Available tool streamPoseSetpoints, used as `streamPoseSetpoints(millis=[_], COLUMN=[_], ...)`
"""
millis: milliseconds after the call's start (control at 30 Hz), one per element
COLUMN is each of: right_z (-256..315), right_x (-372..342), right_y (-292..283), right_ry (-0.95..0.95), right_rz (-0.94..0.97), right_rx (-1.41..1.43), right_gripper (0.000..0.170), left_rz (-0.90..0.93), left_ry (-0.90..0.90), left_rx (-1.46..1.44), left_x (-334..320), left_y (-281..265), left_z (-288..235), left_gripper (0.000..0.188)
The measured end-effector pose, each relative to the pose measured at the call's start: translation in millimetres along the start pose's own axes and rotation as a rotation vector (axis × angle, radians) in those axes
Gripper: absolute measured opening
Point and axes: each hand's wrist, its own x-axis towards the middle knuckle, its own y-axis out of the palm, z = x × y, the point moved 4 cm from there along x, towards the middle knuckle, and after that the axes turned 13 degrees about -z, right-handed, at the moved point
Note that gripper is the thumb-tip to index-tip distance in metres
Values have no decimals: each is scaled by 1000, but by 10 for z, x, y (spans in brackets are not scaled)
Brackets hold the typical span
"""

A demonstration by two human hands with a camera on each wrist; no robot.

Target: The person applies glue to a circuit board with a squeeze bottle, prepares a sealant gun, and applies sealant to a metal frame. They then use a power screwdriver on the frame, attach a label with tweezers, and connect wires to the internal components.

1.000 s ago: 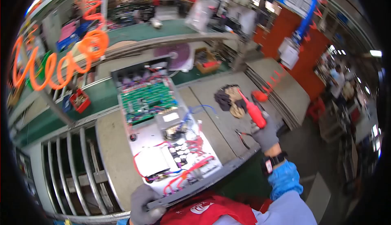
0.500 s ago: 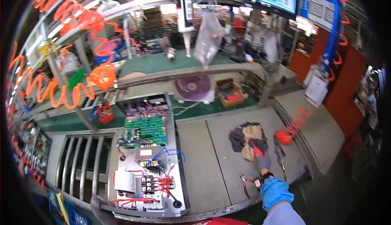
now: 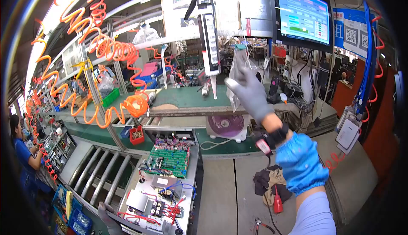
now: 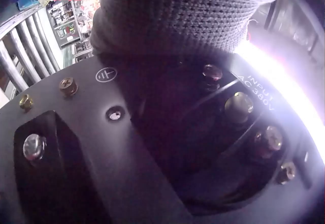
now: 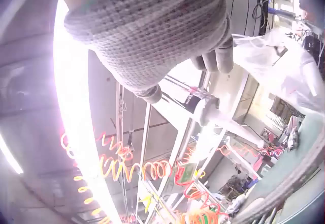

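Raised at centre, my gloved right hand (image 3: 250, 91) has its fingers and thumb apart beside a hanging sealant tube (image 3: 209, 43); a gap shows between them. In the right wrist view, the tube's pale nozzle (image 5: 236, 127) lies beyond the spread thumb and fingers of that hand (image 5: 152, 36). My gloved left hand (image 3: 109, 221) grips the left front corner of an open metal chassis (image 3: 131, 184) holding a green circuit board (image 3: 170, 160) and red wires. In the left wrist view, the left glove (image 4: 172, 20) covers the edge of the dark panel (image 4: 106, 147); its fingertips are hidden.
A red screwdriver (image 3: 277, 201) lies on a crumpled cloth (image 3: 265, 184), with pliers (image 3: 263, 224) nearer. Metal rollers (image 3: 102, 175) adjoin the chassis. Orange coiled hoses (image 3: 131, 103) hang at left. A clear bag (image 3: 240, 65) and a monitor (image 3: 302, 18) are beyond my right hand.
My right hand has let go of the red screwdriver on the cloth and risen toward the hanging tube. The head view has tilted up. My left hand has stayed at the chassis corner.
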Motion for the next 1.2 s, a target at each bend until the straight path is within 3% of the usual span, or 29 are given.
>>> streamPoseSetpoints(millis=[67,100,167,233,267,333,367,500,567,700,733,767,800,833,867,900,933,967,1033,1067,1133,1200], right_z=[122,147,209,149,108,222,293,646,743,763,721,666,620,548,443,358,371,443,395,478,671,1029], right_x=[412,550,649,659,626,602,605,665,751,358,157,-75,-304,-545,-797,-1035,-1208,-1372,-1683,-1796,-1968,-2113], right_y=[373,545,812,1068,1127,1146,1123,876,724,216,13,-200,-429,-641,-813,-984,-1198,-1402,-1771,-1965,-2353,-2721], right_ry=[-16,-5,99,227,263,250,215,269,275,496,484,472,418,369,358,345,75,29,-372,-478,-619,-693], right_rz=[-8,9,11,112,120,53,-6,58,149,529,536,542,505,469,465,463,354,368,220,215,241,289], right_rx=[-56,-103,13,349,480,350,290,541,732,918,838,757,608,456,370,283,-5,-180,-345,-411,-597,-760], right_gripper=[81,86,96,86,72,49,42,37,36,36,39,41,45,49,53,58,48,49,50,48,48,44], left_rz=[-19,43,47,83,100,74,92,89,62,77,99,187,86,149,160,227,197,324,431,501,802,1194], left_ry=[75,-113,-149,-126,-53,-88,-91,-52,-91,-79,-42,178,349,434,702,934,1085,1111,1470,1609,1705,1645], left_rx=[22,166,136,154,179,123,116,88,55,9,-52,199,436,569,815,721,799,683,605,542,390,254], left_x=[0,-163,-170,-202,-180,-105,-92,-84,-165,4,500,251,111,77,-285,-292,-428,-772,-1392,-1662,-2209,-2814], left_y=[-24,-71,-85,-62,-45,-69,-66,-61,-10,-165,-363,-136,-25,44,354,488,697,1021,1490,1662,1925,2120], left_z=[-18,-141,-103,-179,-192,-99,-67,-32,-126,87,561,-52,-370,-587,-1211,-1335,-1538,-1923,-2357,-2460,-2599,-2628], left_gripper=[45,51,48,48,47,44,43,42,42,36,38,23,22,48,56,61,63,63,63,64,76,92])
